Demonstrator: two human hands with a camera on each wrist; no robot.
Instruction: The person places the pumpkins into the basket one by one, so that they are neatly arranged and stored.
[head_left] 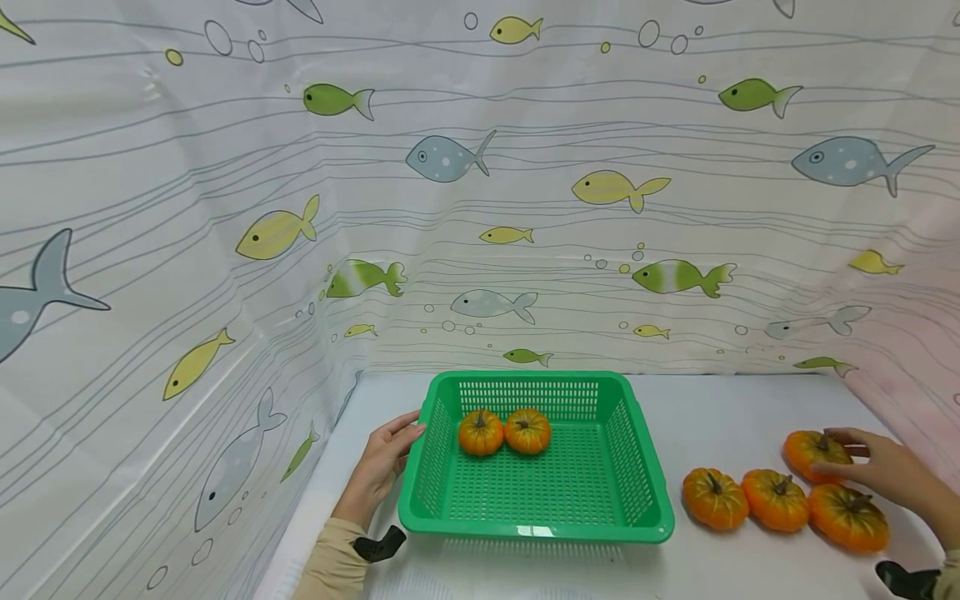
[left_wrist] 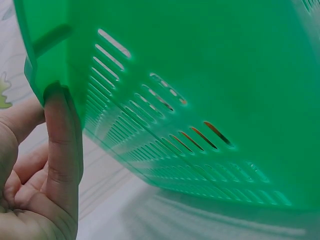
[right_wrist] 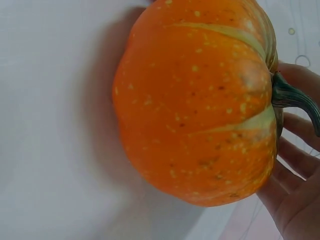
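A green plastic basket (head_left: 536, 531) stands on the white table with two small orange pumpkins (head_left: 481, 432) (head_left: 528, 431) in its back left part. My left hand (head_left: 382, 467) grips the basket's left rim; the left wrist view shows its fingers (left_wrist: 62, 145) hooked under the edge. On the right, my right hand (head_left: 881, 467) holds the rearmost pumpkin (head_left: 808, 452) of a group, thumb in front and fingers behind. Three more pumpkins (head_left: 716, 498) (head_left: 777, 500) (head_left: 849, 518) lie in front of it. A large pumpkin (right_wrist: 195, 105) hides part of the right hand (right_wrist: 295, 200) in the right wrist view.
A white sheet (head_left: 555, 250) printed with fish hangs behind the table and along both sides. The white table surface (head_left: 720, 408) stretches between the basket and the right side. Black wrist straps (head_left: 379, 545) sit on both forearms.
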